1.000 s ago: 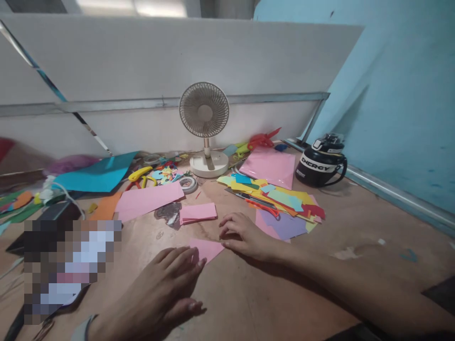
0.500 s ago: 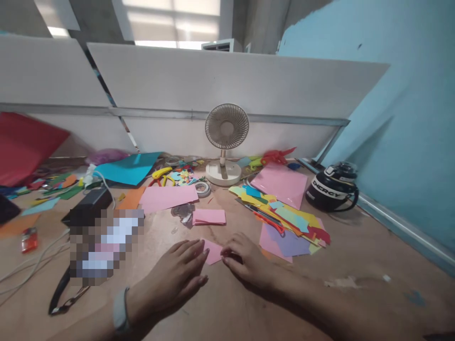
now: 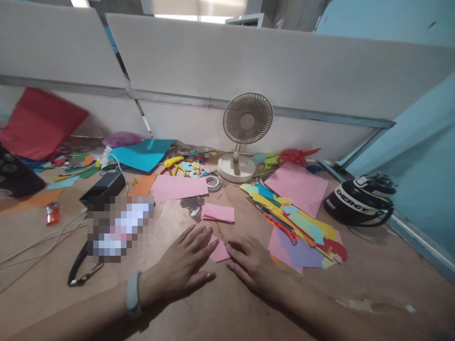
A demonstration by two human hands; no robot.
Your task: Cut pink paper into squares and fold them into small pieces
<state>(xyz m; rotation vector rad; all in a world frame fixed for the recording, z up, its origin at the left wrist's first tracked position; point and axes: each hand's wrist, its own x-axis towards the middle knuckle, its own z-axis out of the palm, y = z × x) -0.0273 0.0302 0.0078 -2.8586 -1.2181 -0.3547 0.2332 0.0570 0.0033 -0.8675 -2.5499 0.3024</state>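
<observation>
A small pink sheet of paper (image 3: 221, 252) lies on the wooden table between my hands. My left hand (image 3: 183, 263) rests palm down with its fingers stretched out, covering the sheet's left part. A grey band circles that wrist. My right hand (image 3: 254, 267) is at the sheet's right edge, its fingers apart and slightly bent, with the fingertips touching or very near the paper. Just beyond the sheet is a small stack of pink paper rectangles (image 3: 218, 212). A longer pink sheet (image 3: 177, 187) lies farther back on the left.
A small fan (image 3: 248, 118) stands at the back. On the right are coloured paper pieces (image 3: 309, 227), an orange-handled tool (image 3: 284, 230) and a black jug (image 3: 359, 201). Leftward lie a roll of tape (image 3: 213, 183), a black power adapter (image 3: 103, 188), cables and a red lighter (image 3: 52, 213).
The view has tilted down and turned slightly left. My left fingers are spread wider, and my right fingers have straightened and opened out. The pink sheet stays between my hands.
</observation>
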